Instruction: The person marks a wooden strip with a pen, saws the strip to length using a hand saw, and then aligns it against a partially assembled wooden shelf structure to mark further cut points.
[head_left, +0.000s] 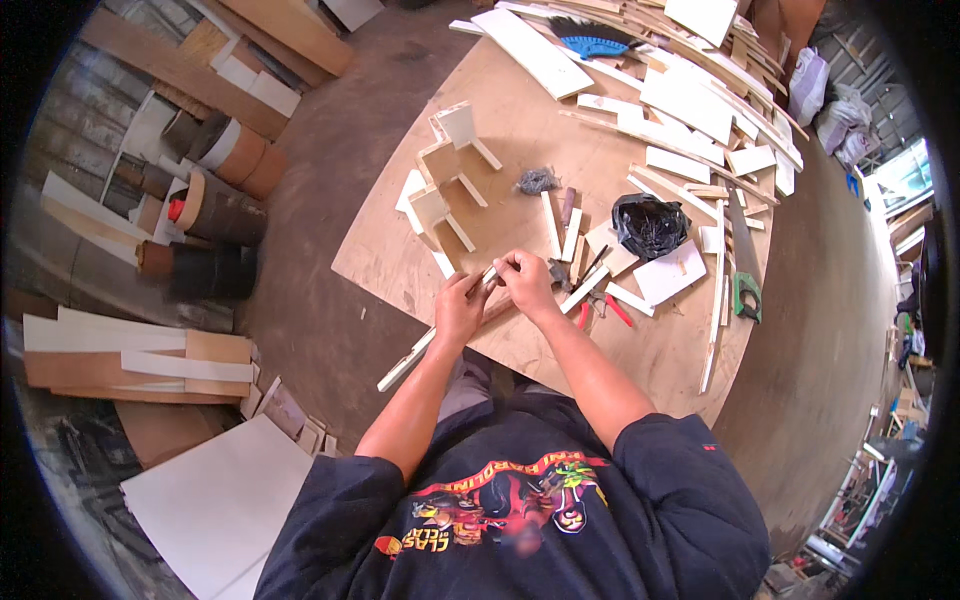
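Note:
My left hand (460, 308) is closed around a long, thin wooden strip (406, 366) with a white face. The strip slants from lower left, passes behind my left wrist and reaches up between both hands. At its upper end the fingers of my right hand (527, 281) are pinched together on it; whether they hold something small as well, I cannot make out. Just beyond my hands, on the plywood table (390, 230), stands a stepped wooden frame (437, 180) with white strips as legs. Red-handled pliers (607, 309) lie to the right of my right hand.
A black plastic bag (648, 226), a grey tangled wad (537, 181) and short offcuts lie mid-table. Piled white boards (690, 105) cover the far right, with a blue brush (590, 40) among them. A green-handled saw (746, 296) lies along the right edge. Boards (140, 355) are stacked at left.

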